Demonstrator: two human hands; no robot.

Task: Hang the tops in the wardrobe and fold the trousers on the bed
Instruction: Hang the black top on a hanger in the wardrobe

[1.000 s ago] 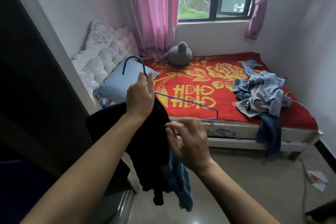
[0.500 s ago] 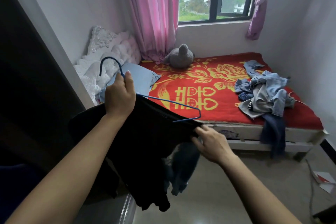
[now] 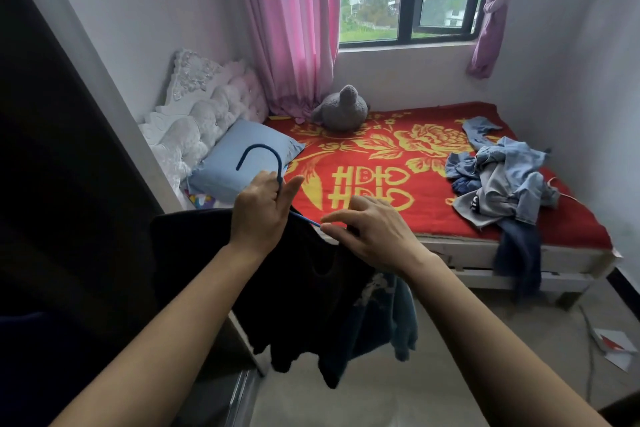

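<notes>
Your left fingers [image 3: 277, 199] are wrapped tight round the neck of the blue hanger [image 3: 263, 158], hook up so it's ready for the rail. Your right hand [image 3: 372, 230] pinches the black top [image 3: 298, 274] at the shoulder, probably to seat it on the hanger's arm so it won't slide off. The wardrobe [image 3: 52, 166] is just to your left. The trousers are likely in the heap of clothes [image 3: 502, 180] on the bed [image 3: 398, 163], well apart from you.

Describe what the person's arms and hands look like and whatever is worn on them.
Both forearms are bare up to the frame's edge: no sleeves show. The left hand and right hand wear no gloves, and no rings, watch or bracelets are visible on the fingers or wrists. Nails look short and unpainted.
</notes>
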